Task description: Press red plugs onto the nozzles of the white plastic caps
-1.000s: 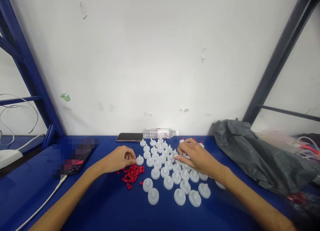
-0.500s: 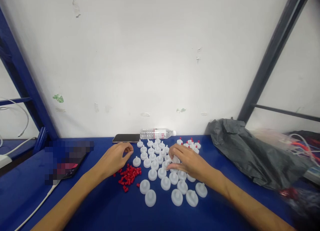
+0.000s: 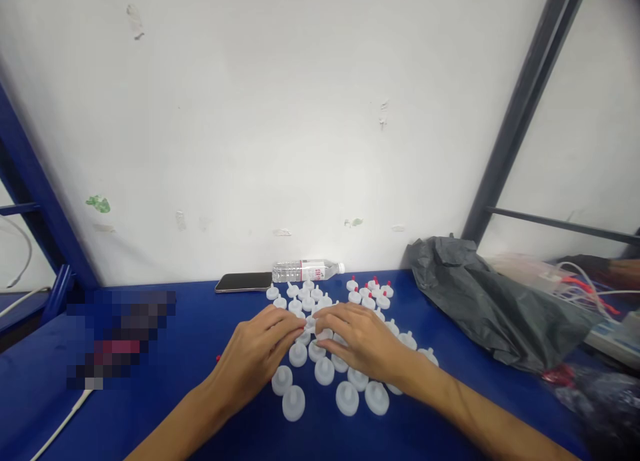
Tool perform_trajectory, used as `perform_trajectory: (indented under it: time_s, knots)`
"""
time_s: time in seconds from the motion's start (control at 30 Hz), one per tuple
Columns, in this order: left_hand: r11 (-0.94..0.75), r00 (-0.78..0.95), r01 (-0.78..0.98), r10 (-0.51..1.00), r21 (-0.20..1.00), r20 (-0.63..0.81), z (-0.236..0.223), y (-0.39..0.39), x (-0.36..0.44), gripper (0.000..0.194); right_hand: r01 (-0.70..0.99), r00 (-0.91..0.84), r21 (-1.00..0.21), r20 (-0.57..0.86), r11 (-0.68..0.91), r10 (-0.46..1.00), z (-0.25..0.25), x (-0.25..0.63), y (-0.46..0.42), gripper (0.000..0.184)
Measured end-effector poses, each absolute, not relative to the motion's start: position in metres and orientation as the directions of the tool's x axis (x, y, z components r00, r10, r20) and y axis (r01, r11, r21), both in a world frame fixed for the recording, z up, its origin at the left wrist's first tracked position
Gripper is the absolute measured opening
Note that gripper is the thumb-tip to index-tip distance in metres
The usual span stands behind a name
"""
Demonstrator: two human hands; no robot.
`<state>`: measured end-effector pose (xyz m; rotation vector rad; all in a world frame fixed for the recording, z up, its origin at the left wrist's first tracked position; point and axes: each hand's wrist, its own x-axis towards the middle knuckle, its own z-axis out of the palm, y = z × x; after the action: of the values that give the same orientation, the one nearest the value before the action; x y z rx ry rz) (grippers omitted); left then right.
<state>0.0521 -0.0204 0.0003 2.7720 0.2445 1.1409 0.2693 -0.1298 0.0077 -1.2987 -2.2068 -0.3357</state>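
Many white plastic caps [image 3: 345, 398] stand on the blue table [image 3: 200, 328]. A few at the back carry red tips [image 3: 369, 290]. My left hand [image 3: 260, 354] and my right hand [image 3: 357, 341] meet over the middle of the caps, fingertips almost touching around one white cap [image 3: 311, 324]. Both hands have their fingers curled in a pinch. My left hand covers the pile of small red pieces; only a speck [image 3: 219, 358] shows. What the left fingers hold is hidden.
A clear water bottle [image 3: 306, 270] lies at the wall beside a dark phone [image 3: 244, 282]. A grey plastic bag [image 3: 490, 308] fills the right side, with cables and a tray [image 3: 575, 284] beyond. A white cable [image 3: 63, 424] runs at the left. Blue frame posts stand on both sides.
My left hand moved right from the red pieces to the caps, and my right hand drew in to meet it. The view shifted right.
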Motion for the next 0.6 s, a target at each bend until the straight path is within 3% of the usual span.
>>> perform_trajectory:
  time_s: [0.33, 0.6]
  knots:
    - [-0.98, 0.732, 0.162, 0.196, 0.113, 0.653, -0.0056, -0.0215, 0.0528, 0.021, 0.847, -0.386, -0.047, 0.631, 0.53, 0.673, 0.004, 0.2682, -0.128, 0.016]
    - [-0.985, 0.654, 0.16, 0.156, 0.066, 0.74, -0.0015, -0.0225, 0.0531, 0.013, 0.81, -0.414, -0.032, 0.676, 0.586, 0.609, 0.0068, 0.269, -0.1297, 0.014]
